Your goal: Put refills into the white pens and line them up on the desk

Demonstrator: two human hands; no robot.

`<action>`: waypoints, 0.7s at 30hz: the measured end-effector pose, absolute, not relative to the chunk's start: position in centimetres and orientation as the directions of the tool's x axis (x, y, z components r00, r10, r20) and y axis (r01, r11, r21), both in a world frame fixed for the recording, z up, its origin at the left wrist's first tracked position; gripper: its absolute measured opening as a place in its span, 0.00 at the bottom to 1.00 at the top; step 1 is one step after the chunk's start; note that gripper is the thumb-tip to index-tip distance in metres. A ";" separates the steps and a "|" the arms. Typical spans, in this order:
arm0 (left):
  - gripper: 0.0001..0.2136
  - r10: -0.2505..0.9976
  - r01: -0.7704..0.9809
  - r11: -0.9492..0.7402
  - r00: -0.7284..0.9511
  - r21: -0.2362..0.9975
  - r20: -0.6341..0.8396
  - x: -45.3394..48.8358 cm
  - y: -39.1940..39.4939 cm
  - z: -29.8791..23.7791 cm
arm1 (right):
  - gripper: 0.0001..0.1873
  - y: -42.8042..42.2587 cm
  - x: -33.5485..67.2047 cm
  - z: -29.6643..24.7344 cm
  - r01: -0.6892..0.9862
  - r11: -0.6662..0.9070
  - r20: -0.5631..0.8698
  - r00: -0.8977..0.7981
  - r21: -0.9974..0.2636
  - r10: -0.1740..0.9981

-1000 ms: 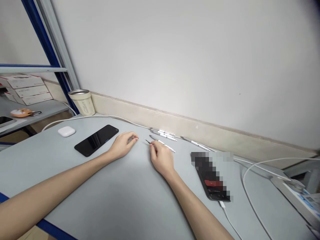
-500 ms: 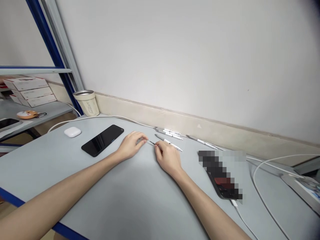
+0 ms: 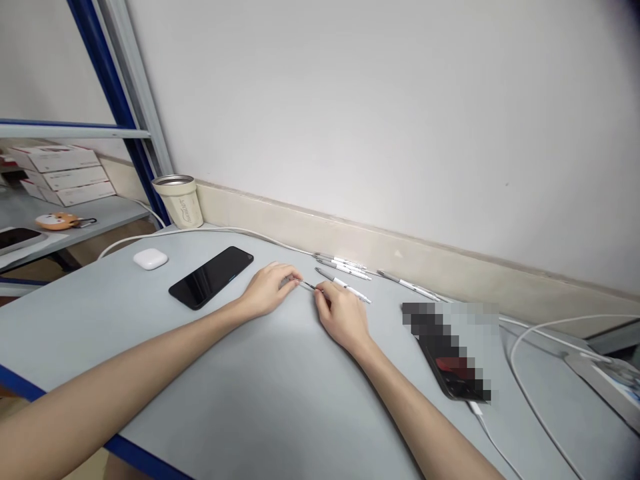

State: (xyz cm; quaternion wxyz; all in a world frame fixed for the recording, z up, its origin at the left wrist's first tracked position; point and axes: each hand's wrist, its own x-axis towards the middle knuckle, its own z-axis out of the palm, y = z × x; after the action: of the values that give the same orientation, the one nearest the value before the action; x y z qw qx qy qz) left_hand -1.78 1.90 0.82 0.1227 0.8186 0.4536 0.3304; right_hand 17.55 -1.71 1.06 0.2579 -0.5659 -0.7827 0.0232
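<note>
My left hand [image 3: 270, 289] rests on the grey table [image 3: 260, 393], its fingers pinched on a small grey pen part [image 3: 289, 281]. My right hand [image 3: 341, 315] lies just to the right, fingers closed on a thin dark pen refill [image 3: 309, 285] whose tip meets the left hand's fingertips. A white and grey pen [image 3: 343, 285] lies right behind my right hand. Several more pens [image 3: 345, 265] lie by the wall's skirting, with another pen [image 3: 407, 285] further right.
A black phone [image 3: 211, 277] and a white earbud case [image 3: 150, 259] lie to the left, a cream cup [image 3: 181, 201] in the corner. A second phone [image 3: 453, 370] with a white cable [image 3: 520, 363] lies to the right. Shelves with boxes [image 3: 65, 175] stand at far left.
My hands have come together: the refill in the right hand now reaches the part pinched in the left. The view has shifted a little to the left.
</note>
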 end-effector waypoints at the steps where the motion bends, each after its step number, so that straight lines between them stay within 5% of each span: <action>1: 0.10 0.819 0.656 -0.566 0.378 0.499 0.432 -1.9 1.9 0.8 | 0.11 -1.7 17.5 1.0 0.879 0.358 0.380 -0.229 -0.315 0.896; 12: 0.09 0.744 0.623 -0.663 0.482 0.415 0.463 -1.7 1.4 0.8 | 0.11 -1.8 17.0 0.9 0.877 0.409 0.388 -0.296 -0.250 0.872; 21: 0.15 0.823 0.698 -0.554 0.377 0.455 0.424 -1.8 2.1 0.3 | 0.11 -1.6 17.6 0.9 0.791 0.410 0.431 -0.208 -0.454 0.878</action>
State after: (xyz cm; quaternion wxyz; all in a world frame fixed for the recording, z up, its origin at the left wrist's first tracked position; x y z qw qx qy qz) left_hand -1.77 2.05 0.25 0.1001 0.8237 0.4617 0.3136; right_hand 17.57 -1.58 0.87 0.3248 -0.5392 -0.7741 0.0671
